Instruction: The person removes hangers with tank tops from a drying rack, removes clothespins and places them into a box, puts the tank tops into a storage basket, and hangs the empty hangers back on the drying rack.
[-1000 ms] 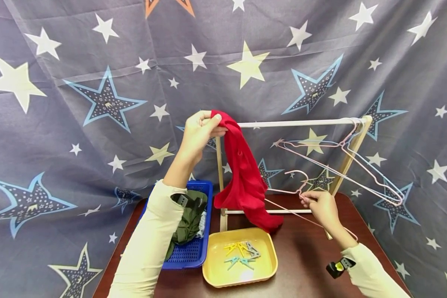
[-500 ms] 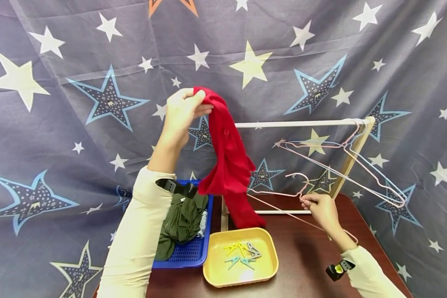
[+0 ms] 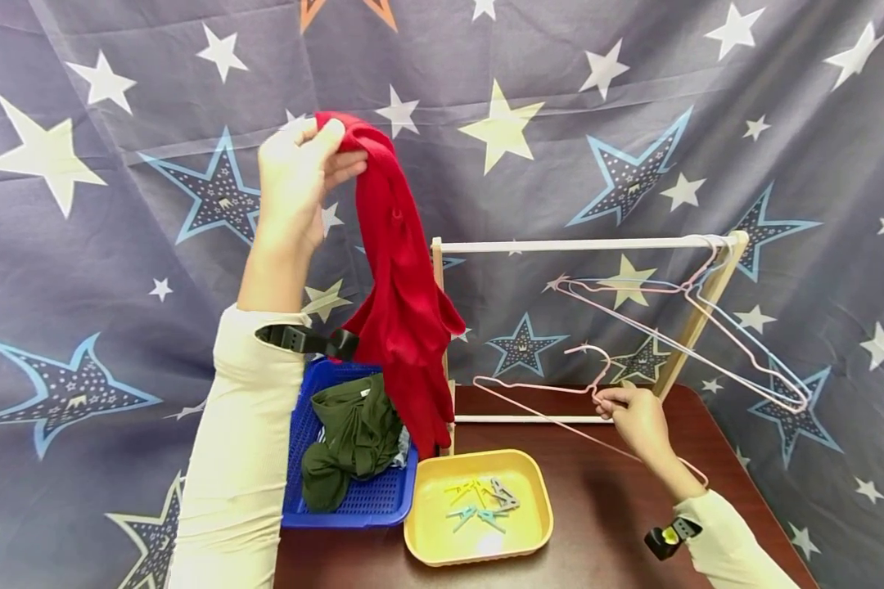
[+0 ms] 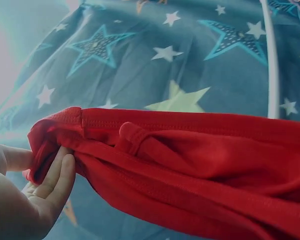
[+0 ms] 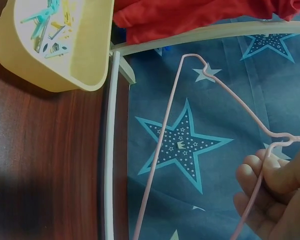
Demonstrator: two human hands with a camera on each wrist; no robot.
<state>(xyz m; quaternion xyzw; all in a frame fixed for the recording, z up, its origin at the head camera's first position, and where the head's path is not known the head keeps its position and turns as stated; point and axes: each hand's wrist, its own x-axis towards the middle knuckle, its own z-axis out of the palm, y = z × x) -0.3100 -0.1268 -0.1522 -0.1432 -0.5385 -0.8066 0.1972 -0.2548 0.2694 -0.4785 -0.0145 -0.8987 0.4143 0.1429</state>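
Observation:
High on the left, my left hand pinches a red garment by its top edge. The cloth hangs down in folds, its lower end beside the blue basket. In the left wrist view, thumb and fingers grip a stitched edge of the red garment, and a small loop of cloth stands out from it. My right hand pinches a pink clothes hanger just below its hook. The right wrist view shows the pink hanger bare and apart from the red cloth.
A rack with a white top bar carries pink and blue hangers at its right end. The blue basket holds a dark green garment. Beside it, a yellow tray holds several clothespins.
My left hand has risen and moved left, lifting the red garment away from the hanger and uncovering the hanger's left end. The right hand has stayed nearly still with the hanger.

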